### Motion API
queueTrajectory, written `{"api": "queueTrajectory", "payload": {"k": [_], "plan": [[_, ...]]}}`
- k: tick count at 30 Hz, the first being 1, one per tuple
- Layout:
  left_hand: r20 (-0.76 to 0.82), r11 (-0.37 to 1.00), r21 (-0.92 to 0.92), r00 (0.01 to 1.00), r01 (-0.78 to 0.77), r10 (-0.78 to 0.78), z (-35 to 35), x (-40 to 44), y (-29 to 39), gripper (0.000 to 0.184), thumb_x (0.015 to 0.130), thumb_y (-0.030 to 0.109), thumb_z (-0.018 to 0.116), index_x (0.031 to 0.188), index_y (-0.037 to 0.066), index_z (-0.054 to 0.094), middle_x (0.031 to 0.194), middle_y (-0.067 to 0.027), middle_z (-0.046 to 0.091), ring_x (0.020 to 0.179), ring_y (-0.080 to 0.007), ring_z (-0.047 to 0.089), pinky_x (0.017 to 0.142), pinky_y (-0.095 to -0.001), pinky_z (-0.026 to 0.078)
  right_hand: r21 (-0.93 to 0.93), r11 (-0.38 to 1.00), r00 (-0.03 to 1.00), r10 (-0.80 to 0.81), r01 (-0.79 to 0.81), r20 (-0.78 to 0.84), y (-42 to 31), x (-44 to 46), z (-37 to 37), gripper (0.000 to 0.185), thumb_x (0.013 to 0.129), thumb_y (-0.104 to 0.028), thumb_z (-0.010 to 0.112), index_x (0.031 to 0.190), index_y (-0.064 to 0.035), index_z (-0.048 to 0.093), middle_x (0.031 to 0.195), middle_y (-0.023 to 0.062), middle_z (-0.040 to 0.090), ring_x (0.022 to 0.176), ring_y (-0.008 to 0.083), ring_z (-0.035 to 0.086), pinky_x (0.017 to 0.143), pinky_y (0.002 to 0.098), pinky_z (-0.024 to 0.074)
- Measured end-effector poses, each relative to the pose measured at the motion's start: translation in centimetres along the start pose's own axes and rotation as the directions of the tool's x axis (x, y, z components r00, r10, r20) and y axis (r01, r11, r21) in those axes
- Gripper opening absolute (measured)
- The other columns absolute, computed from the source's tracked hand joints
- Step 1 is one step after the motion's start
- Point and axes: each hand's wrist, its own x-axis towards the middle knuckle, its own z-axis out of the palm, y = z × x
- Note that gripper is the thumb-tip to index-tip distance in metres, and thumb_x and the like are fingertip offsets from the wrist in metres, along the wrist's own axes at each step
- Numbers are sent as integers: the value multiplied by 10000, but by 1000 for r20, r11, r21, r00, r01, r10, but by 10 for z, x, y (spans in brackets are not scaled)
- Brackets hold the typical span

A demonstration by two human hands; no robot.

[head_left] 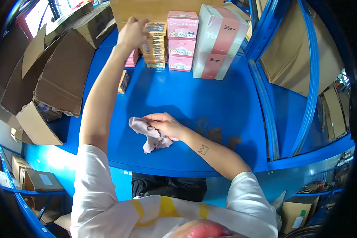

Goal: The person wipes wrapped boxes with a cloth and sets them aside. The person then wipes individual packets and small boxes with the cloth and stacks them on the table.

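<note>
My right hand (165, 125) is closed on a crumpled greyish-lilac cloth (156, 139), low over the blue shelf surface (166, 97). My left hand (134, 35) reaches to the back, beside the top of a tall stack of small orange-yellow packs (156, 47). Its fingers are partly spread, and whether they touch the stack is unclear. Under my left wrist, some pink packs (132, 59) are partly hidden by the arm. A small orange box (123, 82) stands near my left forearm.
Three pink boxes (181, 45) are stacked right of the packs, beside tall white-and-pink boxes (218, 43). Open cardboard boxes (65, 71) line the left. Blue metal posts (314, 79) and a large carton (293, 43) stand on the right.
</note>
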Motion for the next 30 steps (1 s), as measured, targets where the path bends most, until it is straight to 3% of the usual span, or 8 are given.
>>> {"api": "queueTrajectory", "payload": {"k": [3, 8, 14, 21, 24, 25, 27, 30], "plan": [[-42, 996, 12, 996, 85, -84, 3, 3, -3, 523, 809, 247, 755, 1283, 86, 604, 1115, -202, 649, 921, -321, 694, 753, -393, 604, 25, 999, 999, -33, 32, 29, 4, 0, 0, 340, 984, -35, 514, 1311, -19, 607, 1268, 119, 644, 1104, 194, 641, 917, 248, 514], [42, 850, -430, 947, 304, -317, -7, -4, 0, 477, 808, 199, 760, 1216, -3, 615, 965, -196, 700, 783, -282, 729, 652, -317, 616, -9, 999, 999, -39, 39, 8, 0, -1, 4, 345, 978, -28, 486, 1301, 8, 604, 1206, 120, 671, 1010, 155, 649, 858, 234, 510], [203, 327, -833, 797, 446, -569, -1, 8, 13, 371, 815, 118, 705, 1124, -65, 612, 976, -223, 692, 776, -277, 731, 650, -286, 615, -16, 998, 998, -67, 67, -7, 3, -1, 3, 347, 977, -36, 494, 1304, 4, 602, 1191, 115, 676, 997, 154, 651, 856, 233, 509], [198, 94, -950, 807, 298, -556, -35, -36, 0, 261, 820, 34, 632, 1041, -102, 608, 1029, -261, 672, 804, -287, 728, 664, -271, 618, -38, 972, 967, -233, 230, -106, -2, -7, 0, 332, 932, -51, 545, 1247, -2, 637, 1101, 97, 700, 919, 145, 648, 805, 232, 504], [413, -240, -908, 827, 342, -382, -65, -99, 3, 284, 834, 27, 573, 1091, -95, 579, 1058, -247, 658, 918, -311, 706, 762, -303, 609, 90, 963, 910, -207, 254, -360, -7, -5, -7, 320, 872, -48, 575, 1176, -12, 670, 1028, 86, 706, 860, 139, 635, 753, 224, 488], [527, -276, -849, 757, 451, -385, -78, -122, 17, 371, 825, 18, 528, 1183, -80, 514, 1111, -248, 625, 1028, -333, 663, 837, -367, 585, 108, 932, 834, -253, 346, -490, -15, -3, -6, 286, 854, -46, 566, 1114, -25, 685, 976, 73, 700, 811, 134, 616, 733, 215, 478], [584, -604, -726, 759, 329, -288, -72, -163, 37, 476, 813, 25, 524, 1270, -65, 429, 1208, -265, 566, 1180, -358, 588, 882, -424, 569, -182, 878, 709, -468, 443, -528, -16, 3, -29, 222, 856, -52, 538, 1023, -36, 684, 872, 46, 668, 748, 118, 585, 685, 221, 468], [595, -798, -529, 797, 288, -106, -35, -207, 40, 505, 820, 90, 534, 1287, -49, 399, 1298, -282, 509, 1223, -379, 559, 876, -451, 575, -194, 873, 583, -449, 447, -678, -41, 0, -46, 179, 881, -67, 500, 948, -33, 662, 747, 33, 586, 678, 94, 538, 610, 252, 442]]}}
